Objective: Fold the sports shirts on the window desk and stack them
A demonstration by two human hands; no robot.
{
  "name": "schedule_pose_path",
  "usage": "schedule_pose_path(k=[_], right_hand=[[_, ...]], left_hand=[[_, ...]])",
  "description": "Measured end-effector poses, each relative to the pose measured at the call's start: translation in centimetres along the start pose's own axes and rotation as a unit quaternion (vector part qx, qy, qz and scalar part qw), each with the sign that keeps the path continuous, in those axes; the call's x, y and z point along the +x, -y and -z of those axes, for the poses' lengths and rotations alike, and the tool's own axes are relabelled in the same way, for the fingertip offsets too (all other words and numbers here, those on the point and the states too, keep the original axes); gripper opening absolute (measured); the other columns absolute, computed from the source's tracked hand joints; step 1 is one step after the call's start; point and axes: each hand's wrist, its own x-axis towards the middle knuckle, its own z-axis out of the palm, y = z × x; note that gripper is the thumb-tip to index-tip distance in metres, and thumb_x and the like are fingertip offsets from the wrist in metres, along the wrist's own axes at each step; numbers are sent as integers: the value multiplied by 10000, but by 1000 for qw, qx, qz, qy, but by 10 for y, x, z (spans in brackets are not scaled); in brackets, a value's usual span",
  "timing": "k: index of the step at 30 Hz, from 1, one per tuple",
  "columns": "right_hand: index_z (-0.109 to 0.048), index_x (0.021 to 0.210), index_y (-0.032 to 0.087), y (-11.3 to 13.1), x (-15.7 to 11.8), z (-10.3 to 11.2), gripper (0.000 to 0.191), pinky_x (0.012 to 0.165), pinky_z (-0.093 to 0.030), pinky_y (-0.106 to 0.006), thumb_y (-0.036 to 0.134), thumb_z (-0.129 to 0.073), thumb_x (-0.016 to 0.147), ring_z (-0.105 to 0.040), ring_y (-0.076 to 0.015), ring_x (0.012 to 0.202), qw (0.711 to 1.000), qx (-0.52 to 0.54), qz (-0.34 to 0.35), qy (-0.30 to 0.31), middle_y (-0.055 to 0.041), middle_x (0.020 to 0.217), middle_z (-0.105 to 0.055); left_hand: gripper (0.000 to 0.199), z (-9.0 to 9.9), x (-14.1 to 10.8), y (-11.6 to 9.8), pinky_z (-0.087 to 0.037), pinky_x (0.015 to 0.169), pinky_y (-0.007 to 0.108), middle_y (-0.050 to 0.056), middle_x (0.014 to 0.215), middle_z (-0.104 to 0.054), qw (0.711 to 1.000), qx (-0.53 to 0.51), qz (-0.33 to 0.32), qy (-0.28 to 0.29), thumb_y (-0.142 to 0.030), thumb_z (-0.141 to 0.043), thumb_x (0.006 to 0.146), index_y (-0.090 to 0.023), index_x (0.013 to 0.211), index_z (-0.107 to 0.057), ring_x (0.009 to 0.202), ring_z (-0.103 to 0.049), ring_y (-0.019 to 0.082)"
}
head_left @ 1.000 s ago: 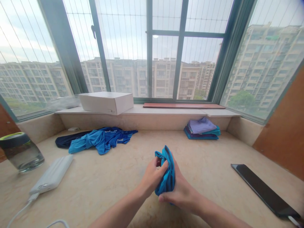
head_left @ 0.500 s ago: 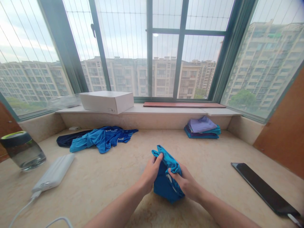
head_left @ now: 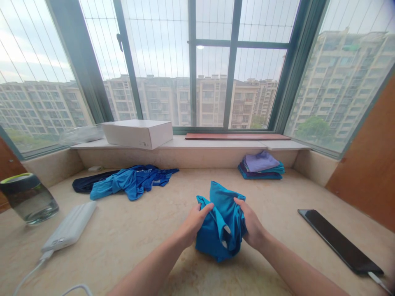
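A bright blue garment [head_left: 212,242], bunched and partly folded, is held up between both hands just over the stone counter. My left hand [head_left: 196,222] grips its left edge, thumb on top. On the other side, my right hand [head_left: 251,224] pinches the upper right edge between thumb and fingers. The cloth gapes between the hands, and white marks show in its inner folds. Fingers behind the cloth are hidden. Farther back lie a neat stack of folded clothes [head_left: 261,166] with a lilac piece on top, and a loose heap of blue clothes [head_left: 132,183].
At the left stand a water bottle [head_left: 29,199] and a white power bank [head_left: 70,226] with a cable. A black phone [head_left: 339,241], plugged in, lies at the right. A white box [head_left: 138,133] and a reddish board [head_left: 234,137] rest on the window ledge.
The blue garment has been spread wider, its top right part raised and opened out. My right hand has moved up and to the right; the left still grips its edge.
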Motion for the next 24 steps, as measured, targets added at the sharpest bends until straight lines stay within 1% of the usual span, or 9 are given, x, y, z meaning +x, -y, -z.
schedule_pose_path(k=[3,5,8,10,12,14,17,20,24], right_hand=[[-693,1157,180,1,6,7,470,962,-573,-473,549,-548,904,-691,-309,1147,998,3,13,-64,-116,1160,-758],[-690,1188,192,0,8,11,479,1078,-494,-486,557,-526,925,-626,-301,1254,990,-40,71,-117,-108,1280,-709],[-641,1324,226,-6,4,14,515,1205,-323,-510,557,-546,940,-480,-298,1405,958,-206,194,-48,-92,1456,-587],[-539,1454,263,-10,-1,14,616,1242,-206,-543,529,-635,907,-325,-313,1495,894,-359,256,80,-81,1582,-431],[-386,1554,291,-14,-6,13,771,1247,-105,-582,485,-699,876,-160,-329,1543,804,-488,299,165,-69,1664,-242],[-245,1601,287,-16,-9,11,842,1238,-50,-608,447,-680,899,-63,-333,1553,730,-568,334,182,-67,1685,-110],[-164,1613,282,-14,-12,5,802,1236,-42,-619,351,-609,949,-79,-323,1552,666,-617,378,183,-64,1681,-91],[-220,1605,275,-11,-17,-2,790,1250,-53,-603,248,-616,922,-191,-322,1535,640,-619,396,226,-68,1654,-232],[-324,1581,239,-9,-21,-4,689,1265,-161,-541,292,-589,948,-321,-291,1498,672,-553,378,316,-79,1603,-384]], left_hand=[[166,3,4,5,-484,685,271,-2,761,-685,997,59,39,-1,-334,-685,795,-203,882,-631,749,-648,194],[165,3,7,10,-442,627,235,-27,742,-641,998,42,43,5,-321,-645,799,-205,909,-605,701,-607,159],[260,1,9,19,-480,688,251,-16,821,-668,999,0,32,37,-370,-622,830,-209,1035,-612,765,-634,169],[363,-1,8,23,-527,798,315,17,941,-715,998,-26,15,64,-434,-616,868,-220,1161,-614,899,-674,211],[455,-2,6,24,-530,920,384,59,1088,-733,995,-56,0,81,-522,-587,912,-224,1255,-608,1059,-675,255],[549,-2,4,23,-490,1031,426,98,1193,-724,991,-88,-1,97,-616,-539,933,-204,1287,-618,1188,-641,284],[669,-3,3,20,-428,1123,450,122,1272,-701,988,-120,4,95,-703,-530,904,-190,1326,-610,1300,-579,305],[665,-5,1,16,-412,1146,425,109,1309,-685,995,-99,-13,22,-644,-653,863,-225,1372,-567,1326,-561,296],[580,-6,1,14,-479,1085,416,121,1222,-721,997,-72,-5,-40,-546,-726,846,-195,1292,-610,1224,-638,305]])
